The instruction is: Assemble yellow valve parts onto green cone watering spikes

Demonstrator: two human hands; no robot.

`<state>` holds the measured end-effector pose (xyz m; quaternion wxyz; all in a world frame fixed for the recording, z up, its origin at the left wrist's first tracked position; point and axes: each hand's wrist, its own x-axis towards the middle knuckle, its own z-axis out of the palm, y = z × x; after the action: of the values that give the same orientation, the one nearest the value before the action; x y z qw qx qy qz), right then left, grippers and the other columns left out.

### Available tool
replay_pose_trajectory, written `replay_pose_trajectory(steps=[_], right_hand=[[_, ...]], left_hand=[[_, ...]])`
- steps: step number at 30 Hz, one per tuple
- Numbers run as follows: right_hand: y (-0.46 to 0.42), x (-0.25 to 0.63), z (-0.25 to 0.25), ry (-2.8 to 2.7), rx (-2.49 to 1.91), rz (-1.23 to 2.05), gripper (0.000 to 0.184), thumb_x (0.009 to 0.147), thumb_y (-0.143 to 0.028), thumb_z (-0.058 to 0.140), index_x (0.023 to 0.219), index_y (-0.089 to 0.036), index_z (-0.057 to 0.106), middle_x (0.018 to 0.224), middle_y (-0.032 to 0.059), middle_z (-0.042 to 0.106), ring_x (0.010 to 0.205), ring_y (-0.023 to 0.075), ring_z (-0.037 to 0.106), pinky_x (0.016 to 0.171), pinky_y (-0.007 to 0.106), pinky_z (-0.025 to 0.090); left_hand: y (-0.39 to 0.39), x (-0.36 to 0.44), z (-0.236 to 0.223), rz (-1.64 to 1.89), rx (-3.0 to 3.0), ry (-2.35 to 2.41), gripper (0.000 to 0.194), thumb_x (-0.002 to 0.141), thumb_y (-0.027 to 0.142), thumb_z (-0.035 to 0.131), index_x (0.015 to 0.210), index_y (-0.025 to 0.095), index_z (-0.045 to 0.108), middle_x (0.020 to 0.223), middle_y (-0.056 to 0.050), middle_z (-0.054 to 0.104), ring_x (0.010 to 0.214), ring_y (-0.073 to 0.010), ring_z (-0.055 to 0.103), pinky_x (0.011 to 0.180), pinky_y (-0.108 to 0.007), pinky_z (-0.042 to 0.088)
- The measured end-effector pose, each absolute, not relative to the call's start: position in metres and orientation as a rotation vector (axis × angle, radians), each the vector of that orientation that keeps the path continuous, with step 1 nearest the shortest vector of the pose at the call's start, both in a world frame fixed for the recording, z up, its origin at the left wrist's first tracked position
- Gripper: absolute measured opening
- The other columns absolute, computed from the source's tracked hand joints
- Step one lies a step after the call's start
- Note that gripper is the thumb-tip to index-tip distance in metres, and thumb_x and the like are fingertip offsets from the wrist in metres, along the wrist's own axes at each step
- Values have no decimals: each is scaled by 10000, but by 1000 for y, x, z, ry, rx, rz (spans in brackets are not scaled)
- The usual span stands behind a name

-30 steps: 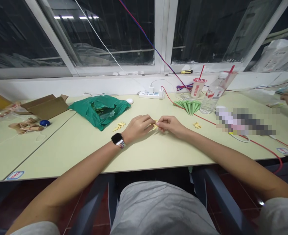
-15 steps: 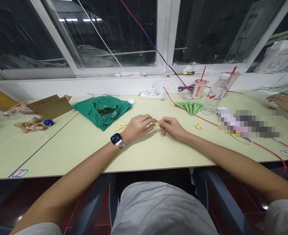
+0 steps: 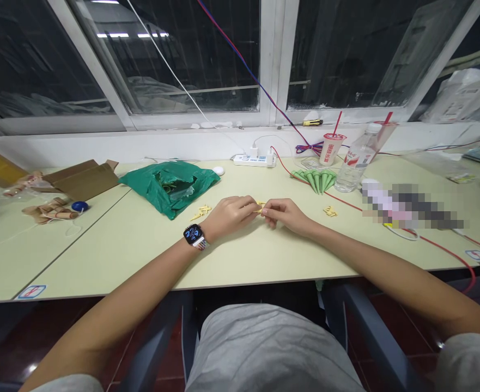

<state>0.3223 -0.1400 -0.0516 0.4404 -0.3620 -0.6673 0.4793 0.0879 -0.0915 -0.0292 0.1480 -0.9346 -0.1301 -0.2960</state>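
Shifted slightly since the earlier frame, the small yellow plastic piece (image 3: 260,203) pinched by the left hand (image 3: 230,216) and right hand (image 3: 287,215) looks light, stiff, best gripped at its ends

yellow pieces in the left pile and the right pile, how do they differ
The left pile is strung out, with a pointed piece at its near end; the right pile is a compact clump.
The left pile lies close beside the left hand, while the right pile sits apart from the right hand.
Both are small, pale yellow pieces lying on the table.
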Motion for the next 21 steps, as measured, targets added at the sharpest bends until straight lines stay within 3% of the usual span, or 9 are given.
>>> replay_pose_trajectory(steps=[6,16,21], right_hand=[[-142,328,-50,-1786,-894,1161,446,848,-598,811,760,-178,689,649,4,651,589,132,579,608,277,477],[-143,330,-48,-1818,-929,1093,447,845,-583,816,745,-178,656,588,-17,603,548,127,533,556,266,408],[-145,332,-48,-1967,-859,747,325,955,-471,723,806,-189,661,709,5,630,647,142,552,637,285,445]], left_hand=[[-100,90,-30,-875,-2984,-360,218,1088,298,520,971,184,664,872,-59,689,712,-161,628,648,-296,435],[-110,98,-32,-1096,-3468,-964,355,1038,474,594,871,173,683,776,-19,670,710,-153,606,669,-271,456],[-108,100,-37,-1195,-3753,-1106,413,1017,537,610,842,165,650,717,-9,632,672,-152,609,658,-275,483]])
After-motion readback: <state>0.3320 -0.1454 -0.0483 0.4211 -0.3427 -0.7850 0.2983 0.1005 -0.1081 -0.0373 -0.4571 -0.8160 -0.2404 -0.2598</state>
